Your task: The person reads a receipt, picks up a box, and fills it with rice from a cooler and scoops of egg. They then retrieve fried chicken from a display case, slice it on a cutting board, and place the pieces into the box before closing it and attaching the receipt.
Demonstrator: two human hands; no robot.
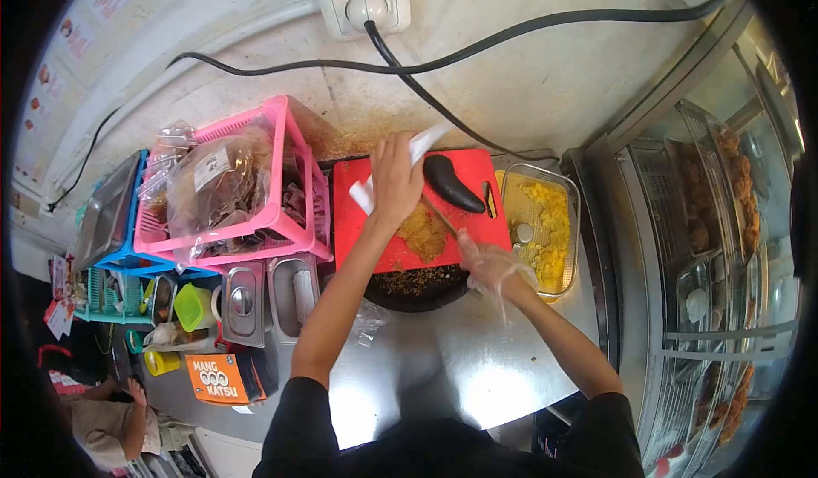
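Observation:
My left hand [396, 175] is closed around a piece of white paper [430, 140], which sticks out on both sides of it, over the red cutting board [349, 241]. In a clear plastic glove, my right hand [490, 267] grips a knife [439, 214] whose blade points up and left across the board. Beside the blade lies a golden-brown breaded cutlet [423, 233]. A dark, glossy, curved object [452, 185], shaped like an eggplant, rests on the board's upper right. Crumbs fill a black round pan [409, 299] below the board.
A metal tray [573, 190] of yellow food pieces stands to the right. At left are a pink basket [277, 214] of bagged items, metal containers [244, 303] and an orange box [223, 379]. A glass food cabinet [716, 248] borders the right. Another person [111, 423] is at lower left.

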